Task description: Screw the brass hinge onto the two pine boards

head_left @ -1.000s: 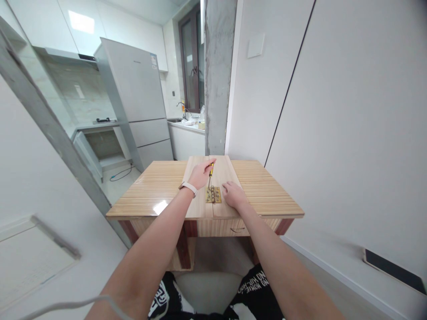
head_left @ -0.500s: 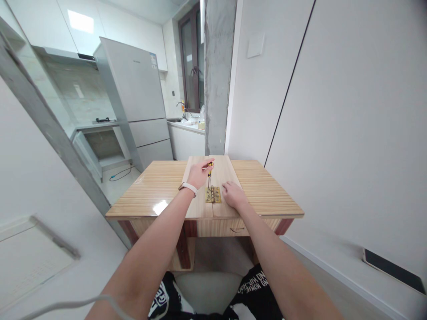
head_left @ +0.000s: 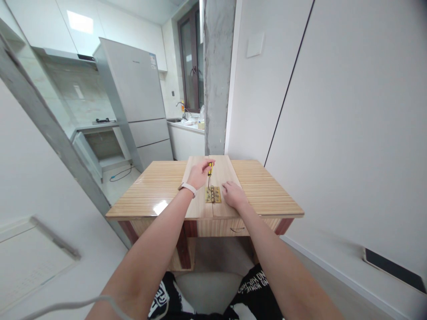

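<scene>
My left hand (head_left: 200, 172), with a pale band at the wrist, is closed on the yellow and black handle of a screwdriver (head_left: 210, 170). The tool stands nearly upright, its shaft reaching down to the left leaf of a brass hinge (head_left: 212, 194). That hinge lies flat across the seam between two pale wooden boards (head_left: 222, 166). Screw heads or holes show on both leaves, too small to tell apart. Just right of the hinge, my right hand (head_left: 234, 194) rests on the right board with its fingers loosely bent and nothing visible in them.
The boards lie on a striped wooden table (head_left: 267, 191) with a drawer (head_left: 237, 229) in front. A white wall (head_left: 333, 111) rises on the right. Behind stand a grey pillar (head_left: 218, 80) and a fridge (head_left: 133, 80). A pale cable (head_left: 73, 304) crosses the lower left.
The left fingers have shifted slightly around the screwdriver handle, which shows more yellow now. The right hand, hinge and boards have stayed in place.
</scene>
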